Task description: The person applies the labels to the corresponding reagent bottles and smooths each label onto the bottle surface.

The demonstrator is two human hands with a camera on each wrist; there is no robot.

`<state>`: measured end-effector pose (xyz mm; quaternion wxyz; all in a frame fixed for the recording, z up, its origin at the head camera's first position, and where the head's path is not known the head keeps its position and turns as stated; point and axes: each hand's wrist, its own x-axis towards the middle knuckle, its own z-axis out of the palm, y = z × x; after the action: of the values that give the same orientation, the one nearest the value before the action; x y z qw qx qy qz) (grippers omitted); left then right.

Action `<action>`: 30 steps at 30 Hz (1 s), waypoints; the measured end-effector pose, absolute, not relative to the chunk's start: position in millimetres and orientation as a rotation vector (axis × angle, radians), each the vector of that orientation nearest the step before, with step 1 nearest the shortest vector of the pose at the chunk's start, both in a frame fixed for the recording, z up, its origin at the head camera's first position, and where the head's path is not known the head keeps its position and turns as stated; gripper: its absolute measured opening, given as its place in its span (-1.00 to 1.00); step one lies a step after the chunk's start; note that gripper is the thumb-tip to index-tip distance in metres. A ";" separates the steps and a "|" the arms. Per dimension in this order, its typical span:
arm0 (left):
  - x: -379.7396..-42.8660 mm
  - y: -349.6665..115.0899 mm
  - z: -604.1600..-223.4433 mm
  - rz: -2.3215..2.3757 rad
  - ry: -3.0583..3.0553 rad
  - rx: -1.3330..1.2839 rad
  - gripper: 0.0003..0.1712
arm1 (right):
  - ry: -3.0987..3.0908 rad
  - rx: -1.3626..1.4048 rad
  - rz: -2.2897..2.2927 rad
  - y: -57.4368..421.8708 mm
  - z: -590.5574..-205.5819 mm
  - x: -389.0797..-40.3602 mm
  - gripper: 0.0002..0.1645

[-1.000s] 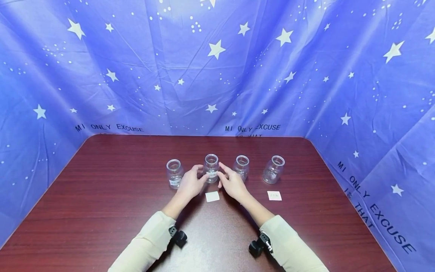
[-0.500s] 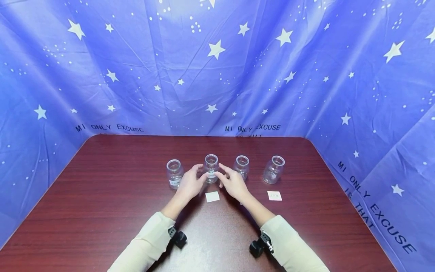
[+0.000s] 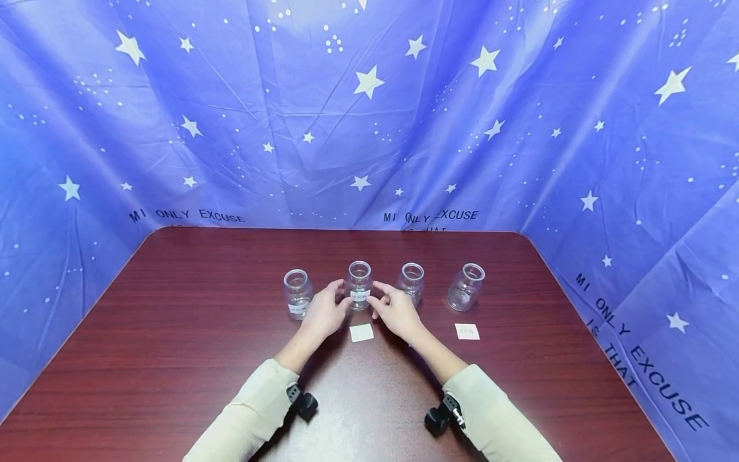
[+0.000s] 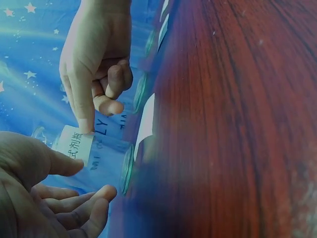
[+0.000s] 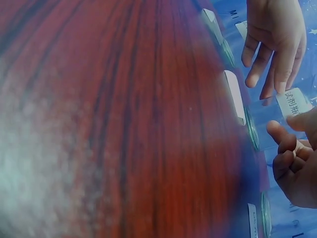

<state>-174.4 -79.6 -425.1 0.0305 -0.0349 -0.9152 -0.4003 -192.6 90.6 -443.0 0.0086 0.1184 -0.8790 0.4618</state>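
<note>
While both thumbs (image 4: pixel 67 163) press the label (image 3: pixel 360 296) at its edges, left hand (image 3: pixel 326 313) and right hand (image 3: pixel 398 314) lightly grasp the jar (image 3: pixel 359 284), upright on the table (image 3: pixel 231 282); advisable: steady support, even pressure, no creases.

Smooth, clear glass jars (image 3: pixel 464 295); matt white paper label (image 3: pixel 360 296); glossy red-brown wood-grain tabletop (image 3: pixel 173 308); creased blue cloth backdrop (image 3: pixel 288 96).

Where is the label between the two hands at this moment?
In the head view, the label is on the front of the second jar from the left, the left hand beside it on the left, the right hand on the right.
</note>
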 end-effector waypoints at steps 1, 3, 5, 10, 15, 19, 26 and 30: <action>-174.4 -79.1 -425.2 -1.220 -2.829 -0.103 -0.47 | -2.744 0.360 1.442 89.9 -443.2 -192.5 -0.47; -174.2 -78.3 -425.1 -1.188 -2.840 -0.091 -0.50 | -2.740 0.345 1.441 88.7 -444.0 -192.3 -0.50; -173.5 -77.7 -424.0 -1.165 -2.846 -0.076 -0.52 | -2.737 0.336 1.443 88.5 -444.7 -191.9 -0.51; -171.9 -77.6 -421.2 -1.145 -2.859 -0.066 -0.52 | -2.749 0.326 1.451 90.7 -443.7 -190.9 -0.50; -172.0 -77.6 -420.6 -1.126 -2.868 -0.072 -0.52 | -2.755 0.344 1.450 92.5 -442.9 -191.4 -0.49; -171.5 -77.1 -420.1 -1.118 -2.874 -0.070 -0.51 | -2.768 0.325 1.462 92.4 -443.6 -191.6 -0.48; -169.8 -77.8 -418.2 -1.108 -2.875 -0.073 -0.51 | -2.767 0.315 1.482 92.1 -444.6 -191.0 -0.48; -170.7 -78.0 -419.2 -1.111 -2.874 -0.070 -0.52 | -2.772 0.310 1.481 92.1 -444.6 -191.1 -0.48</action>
<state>-170.7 -78.0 -419.2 0.0298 -0.0227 -0.9321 -0.3603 -191.1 92.1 -444.6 -0.0085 0.0982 -0.8777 0.4689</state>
